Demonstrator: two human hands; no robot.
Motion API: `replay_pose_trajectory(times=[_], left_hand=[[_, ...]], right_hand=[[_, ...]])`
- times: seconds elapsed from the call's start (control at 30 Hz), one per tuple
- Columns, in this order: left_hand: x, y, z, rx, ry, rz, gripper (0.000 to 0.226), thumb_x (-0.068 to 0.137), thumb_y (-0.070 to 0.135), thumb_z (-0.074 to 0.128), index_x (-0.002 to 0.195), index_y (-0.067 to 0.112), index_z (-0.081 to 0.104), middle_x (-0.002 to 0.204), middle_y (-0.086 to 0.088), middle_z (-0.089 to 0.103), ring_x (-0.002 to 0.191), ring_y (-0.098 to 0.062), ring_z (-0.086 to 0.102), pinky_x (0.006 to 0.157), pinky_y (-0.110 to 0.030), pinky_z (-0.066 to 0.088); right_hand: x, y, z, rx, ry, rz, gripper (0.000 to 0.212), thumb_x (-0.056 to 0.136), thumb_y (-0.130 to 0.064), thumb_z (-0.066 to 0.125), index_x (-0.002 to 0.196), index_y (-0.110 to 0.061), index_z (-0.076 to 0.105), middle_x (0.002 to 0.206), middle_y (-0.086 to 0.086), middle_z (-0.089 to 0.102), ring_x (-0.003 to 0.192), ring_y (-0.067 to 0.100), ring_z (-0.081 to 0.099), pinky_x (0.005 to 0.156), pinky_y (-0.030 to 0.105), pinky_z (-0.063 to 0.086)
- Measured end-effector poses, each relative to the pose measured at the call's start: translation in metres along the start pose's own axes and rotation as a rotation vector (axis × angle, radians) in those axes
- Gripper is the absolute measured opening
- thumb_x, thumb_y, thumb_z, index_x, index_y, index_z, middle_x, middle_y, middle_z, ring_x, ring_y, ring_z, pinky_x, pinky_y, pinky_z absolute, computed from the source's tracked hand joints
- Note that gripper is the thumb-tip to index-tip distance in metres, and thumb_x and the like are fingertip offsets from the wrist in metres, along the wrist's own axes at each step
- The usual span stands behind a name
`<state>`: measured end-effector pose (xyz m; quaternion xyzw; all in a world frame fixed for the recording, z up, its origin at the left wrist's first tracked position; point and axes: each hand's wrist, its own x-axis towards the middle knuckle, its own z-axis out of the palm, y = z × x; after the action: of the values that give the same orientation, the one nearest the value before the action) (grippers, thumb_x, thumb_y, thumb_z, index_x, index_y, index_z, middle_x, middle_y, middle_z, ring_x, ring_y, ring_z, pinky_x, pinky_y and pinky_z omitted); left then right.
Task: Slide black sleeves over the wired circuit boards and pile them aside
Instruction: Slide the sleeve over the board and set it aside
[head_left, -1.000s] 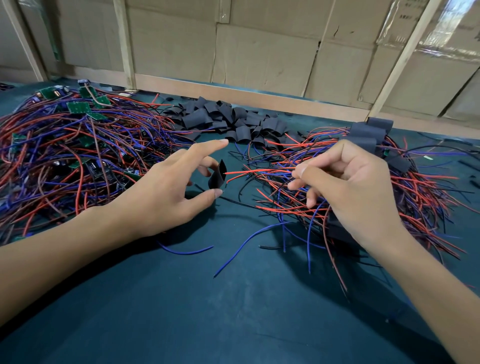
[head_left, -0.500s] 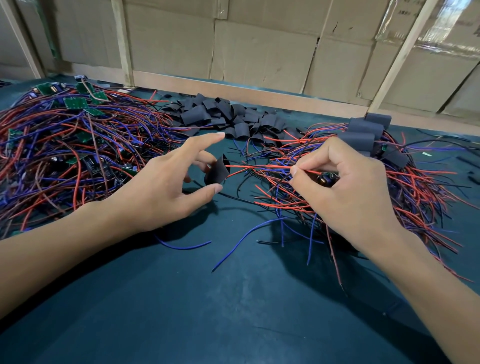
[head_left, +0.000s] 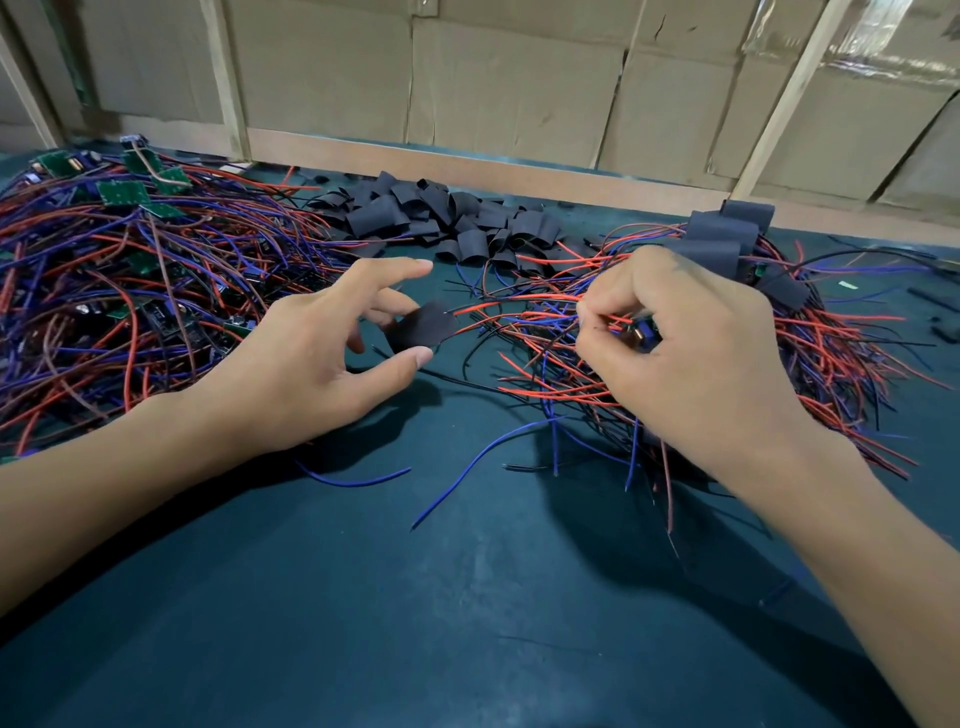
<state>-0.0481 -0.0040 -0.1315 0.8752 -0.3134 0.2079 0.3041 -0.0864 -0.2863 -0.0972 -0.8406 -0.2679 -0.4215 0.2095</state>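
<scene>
Nearest, both forearms are reaching out over the dark green mat (head_left: 467, 597). The left hand (head_left: 311, 374) is holding one black sleeve (head_left: 423, 327), pinching it between thumb and the fingers behind it, forefinger stretched above; the sleeve's mouth is facing the other hand. The right hand (head_left: 691, 353) is clenching round a small wired board (head_left: 644, 332), mostly hidden in the fist, and gathering its red and blue leads (head_left: 519, 317) toward the sleeve; the lead tips are reaching the sleeve's edge, though whether any are inside cannot be told. Beyond and beneath the right hand is lying the finished pile (head_left: 727, 244), boards already sleeved in black, wires fanning out. Out past the left hand's knuckles, the unsleeved heap (head_left: 119, 260) of green boards and tangled wire is sitting, clearly the larger of the two. Farthest, between and beyond both hands, a stock of loose sleeves (head_left: 447, 218) is waiting against the cardboard wall (head_left: 519, 93). Judgement: one unit is mid-threading, a modest batch done, the bulk of the work still ahead.
</scene>
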Motion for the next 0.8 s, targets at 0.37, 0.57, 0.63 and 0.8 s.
replay_pose_trajectory(times=[0.37,0.57,0.63,0.8], left_hand=[[-0.001,0.004,-0.001,-0.055,0.032,0.018,0.061,0.088,0.04,0.067,0.143,0.029,0.043,0.118,0.028,0.061,0.107,0.005,0.062,0.09,-0.02,0.05],[-0.001,0.003,-0.001,-0.132,0.021,-0.007,0.06,0.088,0.039,0.066,0.143,0.03,0.044,0.12,0.026,0.062,0.113,0.009,0.061,0.102,-0.01,0.043],[-0.001,0.004,-0.001,-0.134,0.01,-0.005,0.06,0.089,0.037,0.066,0.144,0.03,0.043,0.121,0.024,0.063,0.113,0.008,0.062,0.103,-0.012,0.044],[-0.001,0.004,-0.002,-0.138,0.01,-0.005,0.059,0.089,0.038,0.066,0.143,0.031,0.043,0.122,0.019,0.066,0.111,0.004,0.065,0.103,-0.021,0.048]], right_hand=[[0.001,0.004,0.001,0.017,0.025,-0.046,0.014,0.08,0.007,0.07,0.08,-0.002,0.058,0.083,0.007,0.068,0.074,0.025,0.062,0.067,0.036,0.047],[0.002,0.011,-0.002,0.033,0.018,-0.032,0.013,0.08,0.007,0.07,0.081,-0.001,0.059,0.086,0.008,0.07,0.074,0.025,0.063,0.068,0.037,0.048],[0.002,0.012,-0.003,0.053,0.024,-0.031,0.014,0.08,0.007,0.07,0.081,-0.002,0.059,0.087,0.007,0.07,0.077,0.02,0.063,0.07,0.034,0.049],[0.002,0.009,-0.004,0.08,0.092,-0.037,0.011,0.082,0.007,0.071,0.081,0.0,0.063,0.088,0.007,0.072,0.08,0.015,0.063,0.071,0.028,0.05]])
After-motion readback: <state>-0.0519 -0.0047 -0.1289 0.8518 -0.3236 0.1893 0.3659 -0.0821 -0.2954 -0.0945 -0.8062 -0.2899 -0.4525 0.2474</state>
